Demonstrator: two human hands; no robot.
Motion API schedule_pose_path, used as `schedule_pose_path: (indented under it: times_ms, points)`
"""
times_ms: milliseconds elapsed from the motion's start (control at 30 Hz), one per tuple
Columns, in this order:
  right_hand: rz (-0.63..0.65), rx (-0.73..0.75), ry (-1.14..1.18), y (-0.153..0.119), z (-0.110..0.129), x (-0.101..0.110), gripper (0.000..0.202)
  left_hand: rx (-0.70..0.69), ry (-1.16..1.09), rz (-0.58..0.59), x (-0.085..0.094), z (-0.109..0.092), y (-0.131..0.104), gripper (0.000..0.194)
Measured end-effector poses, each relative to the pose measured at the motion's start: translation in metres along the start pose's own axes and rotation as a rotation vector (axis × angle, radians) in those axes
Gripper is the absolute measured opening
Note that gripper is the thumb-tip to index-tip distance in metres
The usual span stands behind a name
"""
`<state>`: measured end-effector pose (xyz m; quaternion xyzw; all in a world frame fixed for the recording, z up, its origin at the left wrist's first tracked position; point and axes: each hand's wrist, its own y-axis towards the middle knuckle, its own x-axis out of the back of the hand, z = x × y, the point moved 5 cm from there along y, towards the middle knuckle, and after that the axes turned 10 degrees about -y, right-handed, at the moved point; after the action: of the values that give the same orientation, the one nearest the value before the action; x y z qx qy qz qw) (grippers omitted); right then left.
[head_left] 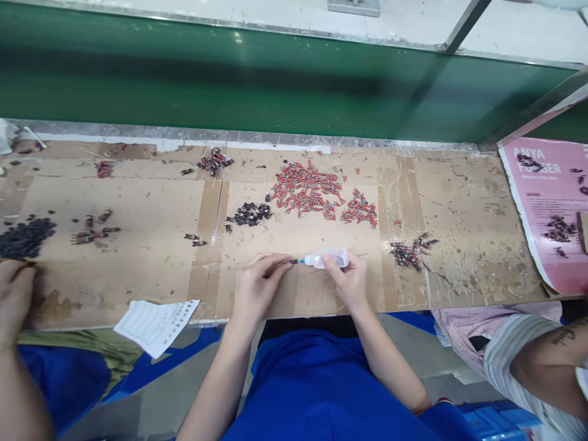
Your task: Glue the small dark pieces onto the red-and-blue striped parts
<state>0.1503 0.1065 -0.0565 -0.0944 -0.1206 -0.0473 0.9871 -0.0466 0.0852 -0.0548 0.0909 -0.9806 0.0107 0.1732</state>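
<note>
Near the table's front edge, my left hand (261, 278) pinches a small dark part (294, 261) between thumb and fingertips. My right hand (350, 278) is wrapped round a clear squeeze bottle (339, 257) lying sideways, its thin blue tip (301, 261) pointing left and meeting the dark part. Beyond my hands lies a wide spread of small red parts (305, 187), with a smaller group of red parts (359, 209) to its right. A pile of black parts (252, 213) sits beyond my left hand.
Cardboard (285, 239) covers the table. Red-and-black pieces (406, 255) lie right of my right hand; another cluster (215, 161) is at the back. At left, another person's hand (16, 297) is beside black parts (27, 237). A paper slip (156, 324) overhangs the front edge. Another person sits at right.
</note>
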Motion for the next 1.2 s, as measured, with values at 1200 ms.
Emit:
schedule_pose_path:
  times_ms: [1200]
  points:
    - [0.010,0.024,-0.070,0.0009,-0.0032,-0.0016,0.029,-0.047,0.140,0.015,0.0017,0.0015,0.0019,0.008]
